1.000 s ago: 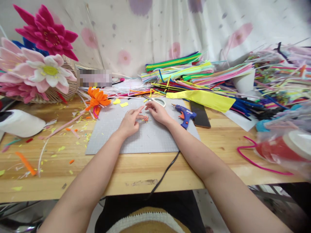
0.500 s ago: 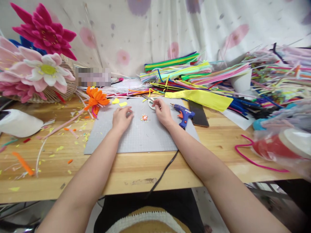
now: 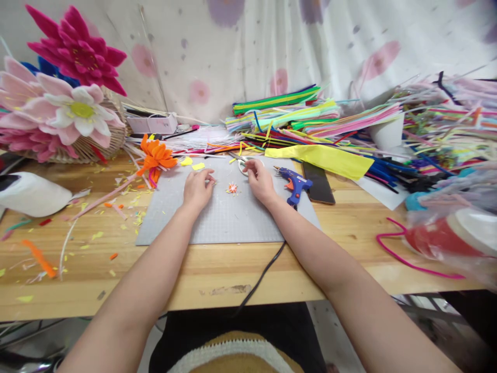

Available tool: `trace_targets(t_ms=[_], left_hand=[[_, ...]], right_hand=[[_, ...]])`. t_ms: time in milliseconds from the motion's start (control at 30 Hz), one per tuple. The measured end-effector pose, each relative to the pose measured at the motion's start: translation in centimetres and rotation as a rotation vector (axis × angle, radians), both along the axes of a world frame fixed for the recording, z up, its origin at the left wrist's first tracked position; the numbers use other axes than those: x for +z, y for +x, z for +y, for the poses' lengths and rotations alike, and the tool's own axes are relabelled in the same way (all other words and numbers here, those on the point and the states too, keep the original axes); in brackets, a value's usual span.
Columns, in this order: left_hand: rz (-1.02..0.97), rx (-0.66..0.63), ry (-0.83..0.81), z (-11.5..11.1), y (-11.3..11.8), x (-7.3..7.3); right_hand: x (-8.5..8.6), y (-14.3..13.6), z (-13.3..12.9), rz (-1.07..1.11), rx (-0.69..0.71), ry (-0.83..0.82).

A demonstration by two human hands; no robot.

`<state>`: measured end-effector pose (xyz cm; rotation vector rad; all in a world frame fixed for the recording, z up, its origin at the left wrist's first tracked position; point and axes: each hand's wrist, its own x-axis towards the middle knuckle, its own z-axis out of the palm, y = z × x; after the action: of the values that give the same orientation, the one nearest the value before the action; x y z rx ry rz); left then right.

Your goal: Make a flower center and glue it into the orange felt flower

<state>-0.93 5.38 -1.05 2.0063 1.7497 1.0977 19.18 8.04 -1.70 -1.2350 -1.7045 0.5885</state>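
Note:
My left hand (image 3: 199,189) rests on the left part of the grey cutting mat (image 3: 233,228), its fingers loosely bent and a little apart, with nothing seen in them. On the mat's right side is my right hand (image 3: 259,181), fingers curved and spread slightly, beside the white handles of a pair of scissors (image 3: 241,166); no hold on them shows. Between the two hands lies a small orange and white flower-like piece (image 3: 232,188), with tiny yellow bits around it. A blue hot glue gun (image 3: 297,185) lies just right of my right hand.
An orange pipe-cleaner flower (image 3: 156,155) lies at the mat's left corner, near yellow scraps (image 3: 198,166). Bundles of pipe cleaners (image 3: 287,111) fill the back. A dark phone-like slab (image 3: 319,184) sits right of the glue gun, whose black cord (image 3: 267,269) crosses the table's front edge.
The view has shifted slightly, so everything sits a little further right. Both hands keep nearly the same place and pose over the mat.

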Motion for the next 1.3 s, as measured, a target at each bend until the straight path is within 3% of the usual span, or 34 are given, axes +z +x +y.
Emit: trace_targets(t_ms=[167, 333, 533, 600, 700, 800, 900, 1067, 1200, 1300], left_hand=[[-0.059, 0.050, 0.023, -0.3, 0.2, 0.4], [0.002, -0.021, -0.003, 0.2, 0.2, 0.1], [-0.013, -0.018, -0.073, 0.3, 0.3, 0.1], [-0.137, -0.033, -0.029, 0.3, 0.4, 0.3], [-0.529, -0.030, 0.018, 0.2, 0.9, 0.6], [-0.919, -0.041, -0.084, 0.1, 1.6, 0.8], [-1.097, -0.090, -0.219, -0.2, 2.3, 0.7], [-1.059, -0.135, -0.249, -0.6, 3.2, 0.4], [-1.019, -0.175, -0.250, -0.8, 3.4, 0.4], [-0.989, -0.186, -0.234, -1.0, 3.3, 0.6]], right_hand=[[0.1, -0.2, -0.2, 0.001, 0.015, 0.008], [0.1, -0.3, -0.1, -0.008, 0.013, 0.000], [0.3, -0.4, -0.5, 0.020, 0.018, 0.009], [0.5, -0.5, -0.6, 0.054, 0.047, 0.000], [1.0, -0.9, -0.7, 0.164, 0.139, -0.054], [1.6, -1.7, -0.9, 0.298, 0.260, -0.112], [2.1, -2.7, -1.4, 0.385, 0.404, -0.185], [2.0, -3.9, -1.8, 0.467, 0.526, -0.338], [1.7, -3.7, -1.2, 0.435, 0.464, -0.317], [1.9, -2.9, -1.0, 0.277, 0.388, -0.204]])
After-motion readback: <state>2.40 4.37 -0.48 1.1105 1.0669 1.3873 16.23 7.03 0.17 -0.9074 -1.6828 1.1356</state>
